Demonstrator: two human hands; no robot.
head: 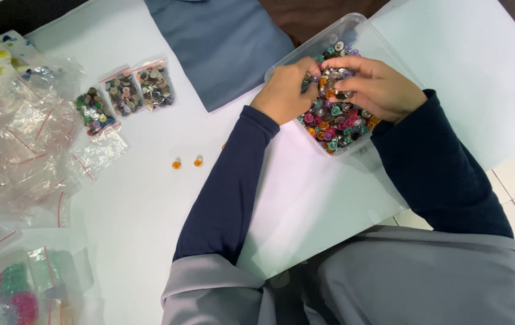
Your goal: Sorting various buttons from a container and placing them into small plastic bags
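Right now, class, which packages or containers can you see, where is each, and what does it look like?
Clear rectangular plastic tub: top centre-right, full of multicoloured buttons, both hands inside.
Three small clear zip bags: upper left, in a row, red-striped tops, filled with buttons.
Pile of empty clear zip bags: left edge, crumpled, red seals.

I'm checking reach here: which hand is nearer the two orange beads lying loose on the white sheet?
Left. The left hand sits just up-right of the orange beads; the right hand is farther right.
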